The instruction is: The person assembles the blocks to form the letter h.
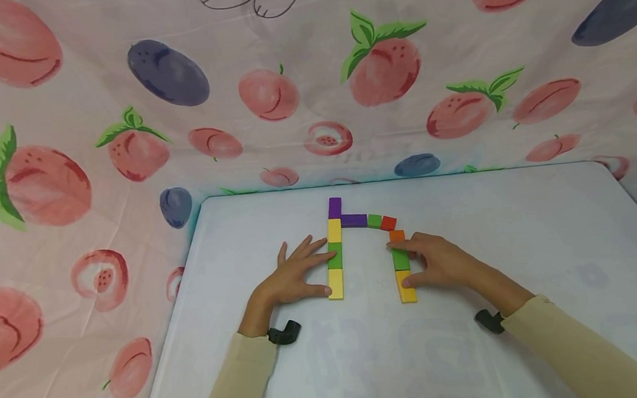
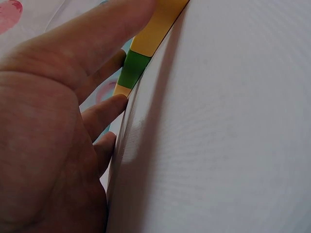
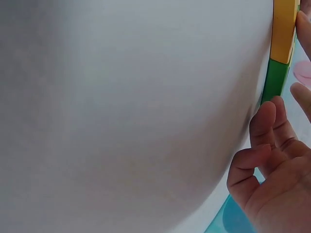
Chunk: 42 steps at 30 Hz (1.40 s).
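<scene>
A straight column on the table joins a purple block [image 1: 335, 208], an upper yellow block [image 1: 334, 230], a green block [image 1: 335, 256] and a lower yellow block [image 1: 336, 284]. Along its left side lies my left hand [image 1: 290, 276], fingers spread, one fingertip on the green block and the thumb on the lower yellow one. My right hand [image 1: 441, 261] is at a shorter column of orange block [image 1: 397, 235], green block [image 1: 401, 261] and yellow block [image 1: 407, 294]. Its index finger reaches across near the orange-green joint; the thumb touches the yellow block.
From the left column's upper part, a purple block [image 1: 354, 221], a small green block [image 1: 374, 221] and a tilted red block [image 1: 388, 223] run toward the orange block. The white table [image 1: 361, 354] ends at a fruit-print cloth [image 1: 225, 107] behind and at left.
</scene>
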### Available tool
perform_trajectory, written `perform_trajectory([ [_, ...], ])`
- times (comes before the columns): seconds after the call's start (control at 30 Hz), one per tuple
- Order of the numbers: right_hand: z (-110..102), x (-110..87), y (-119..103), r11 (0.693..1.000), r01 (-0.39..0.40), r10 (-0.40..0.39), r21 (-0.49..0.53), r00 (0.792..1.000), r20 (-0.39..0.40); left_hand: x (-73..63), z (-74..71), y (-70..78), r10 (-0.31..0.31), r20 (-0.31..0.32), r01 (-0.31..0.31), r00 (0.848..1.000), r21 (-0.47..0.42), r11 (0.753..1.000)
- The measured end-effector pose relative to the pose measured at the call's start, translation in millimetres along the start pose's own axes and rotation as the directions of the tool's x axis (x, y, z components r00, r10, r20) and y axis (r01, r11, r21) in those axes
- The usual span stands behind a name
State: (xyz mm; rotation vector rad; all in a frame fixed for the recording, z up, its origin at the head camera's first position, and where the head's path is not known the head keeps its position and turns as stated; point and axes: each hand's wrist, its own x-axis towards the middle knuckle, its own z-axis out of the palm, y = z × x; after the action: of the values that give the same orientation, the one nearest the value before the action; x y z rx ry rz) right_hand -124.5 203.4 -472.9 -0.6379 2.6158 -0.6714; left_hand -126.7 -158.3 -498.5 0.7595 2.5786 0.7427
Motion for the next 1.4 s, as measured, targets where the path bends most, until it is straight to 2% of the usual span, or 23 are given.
perform_trajectory([
  [0.6, 3.7, 0.2, -1.2, 0.999, -0.003, 0.003, -0.037, 1.000, 0.019, 0.0, 0.5, -2.7, 0.012, 0.006, -0.012, 1.000, 0.008, 1.000],
  [1.4, 1.9, -0.9, -1.3, 1.000, 0.020, -0.020, -0.002, 1.000, 0.018, 1.4, 1.5, -3.2, 0.001, 0.003, -0.001, 1.000, 0.002, 1.000],
])
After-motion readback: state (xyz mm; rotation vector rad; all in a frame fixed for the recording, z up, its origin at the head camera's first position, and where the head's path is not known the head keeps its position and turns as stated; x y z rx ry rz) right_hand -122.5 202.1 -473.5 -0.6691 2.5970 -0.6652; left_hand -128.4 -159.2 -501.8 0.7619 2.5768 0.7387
